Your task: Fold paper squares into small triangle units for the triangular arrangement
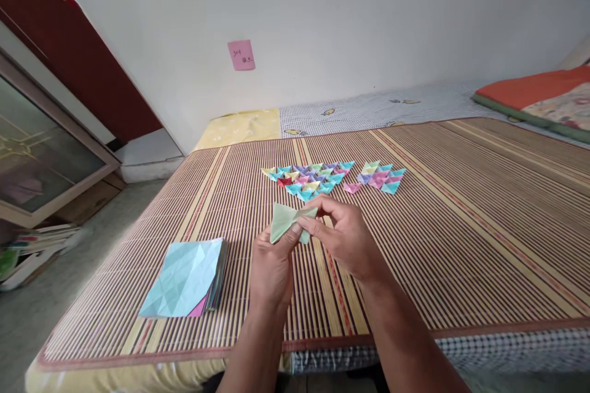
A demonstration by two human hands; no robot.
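Observation:
A pale green sheet of origami paper point(283, 221), partly folded and pinched in at its middle, is held above the striped mat. My left hand point(274, 255) grips its lower left side, with the thumb pressed on the front. On the right, my right hand point(343, 233) pinches the paper between thumb and fingers near its centre. Just beyond my hands lie rows of small folded paper boats point(311, 178) in several colours, with a smaller group of boats point(378, 177) to their right. A stack of creased square paper point(184, 279), light blue on top, rests at the left.
The bamboo mat point(442, 245) covers a bed with yellow and checked bedding. Folded orange and green bedding point(539, 95) lies at the far right. A pink note point(241, 55) is stuck to the wall. On the floor at left are books point(39, 252) beside a glass-fronted cabinet point(41, 135).

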